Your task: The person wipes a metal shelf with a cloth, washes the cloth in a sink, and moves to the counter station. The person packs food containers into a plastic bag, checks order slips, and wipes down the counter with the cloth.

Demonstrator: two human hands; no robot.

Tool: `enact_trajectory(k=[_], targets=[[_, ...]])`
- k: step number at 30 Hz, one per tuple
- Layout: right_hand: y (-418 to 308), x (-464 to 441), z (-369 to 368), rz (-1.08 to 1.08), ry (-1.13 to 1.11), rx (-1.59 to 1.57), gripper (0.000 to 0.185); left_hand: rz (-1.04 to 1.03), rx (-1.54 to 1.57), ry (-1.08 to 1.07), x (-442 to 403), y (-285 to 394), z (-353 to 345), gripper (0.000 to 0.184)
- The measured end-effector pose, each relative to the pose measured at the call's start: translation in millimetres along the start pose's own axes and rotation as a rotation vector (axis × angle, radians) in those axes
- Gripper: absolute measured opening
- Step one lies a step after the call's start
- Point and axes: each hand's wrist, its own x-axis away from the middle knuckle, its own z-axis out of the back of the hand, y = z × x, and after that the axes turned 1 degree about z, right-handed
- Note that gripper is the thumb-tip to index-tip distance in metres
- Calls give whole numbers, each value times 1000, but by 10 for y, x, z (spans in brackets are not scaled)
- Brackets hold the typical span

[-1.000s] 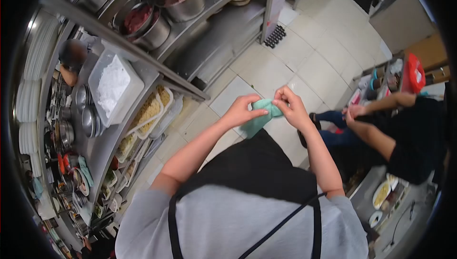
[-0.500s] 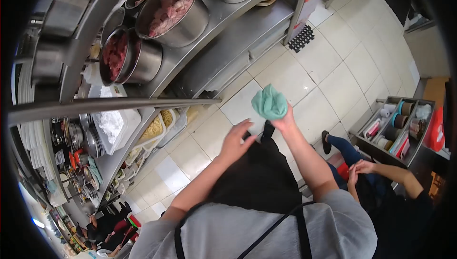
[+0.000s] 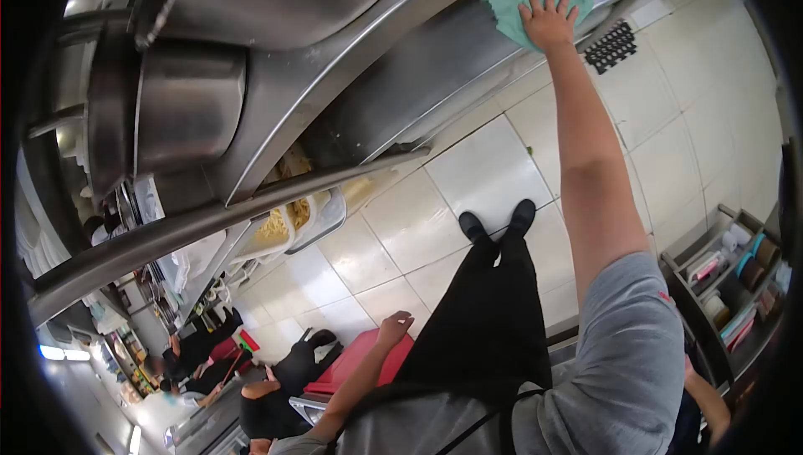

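Observation:
My right hand lies flat with spread fingers on a green cloth. The cloth is spread out under the palm on the metal lower shelf, toward its far end. At the bottom of the view, my left hand hangs low beside my black trousers, fingers loosely bent and slightly apart. Nothing shows in it. Behind that hand is a red surface.
Large steel pots stand on the upper shelf, close to my head. A metal post crosses the left side. Noodle tubs sit below. A compartment trolley stands at right. People are nearby at lower left and lower right.
My right hand has carried the crumpled cloth forward and pressed it flat on the lower shelf. My left hand has dropped back. My body has leaned closer to the shelves.

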Motion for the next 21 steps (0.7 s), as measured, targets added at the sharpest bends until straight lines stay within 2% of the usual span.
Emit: enact_trajectory(k=[2,4,5,6,8,9,11,12,13,15,16,17,18,19,20,21], targets=[[-566,-31,-75,48,106,235,51,38,43,19,-8,-235,-57,26],[-1337,-1,29,148,-212,204,49,62,93,29,-61,-328,-145,25],[-1700,153,96,243,31,65,48,12,138,35,-109,-323,-182,25],[-2104,289,-298,357,131,71,46,-36,182,40,-138,-304,-217,25],[-2933,703,-379,436,157,-239,41,-35,207,37,-248,-105,-252,24],[-3086,1136,-9,563,-71,5,39,-37,231,32,-304,19,-272,24],[-3402,1667,-517,744,387,262,35,-89,245,16,-396,165,-271,23],[-3245,1814,-389,708,351,-493,34,-103,287,-33,-425,199,-274,25],[-3066,1797,-330,702,343,-485,34,-119,324,-84,-428,210,-262,26],[-2489,1676,-249,717,-11,-152,33,-140,329,-86,-438,177,-207,25],[-1968,1395,-384,695,164,-189,29,-13,369,-108,-438,89,-178,24],[-1479,1078,-402,636,415,276,33,119,408,-126,-427,-41,-173,24],[-991,762,-413,499,652,732,36,113,385,-102,-412,-202,-168,26],[-728,547,-18,479,273,-34,39,107,381,-108,-401,-376,-170,26],[-727,506,-27,474,273,-29,39,114,294,-96,-393,-556,-175,28],[-753,478,-41,252,368,24,40,124,209,-84,-369,-687,-180,29]])
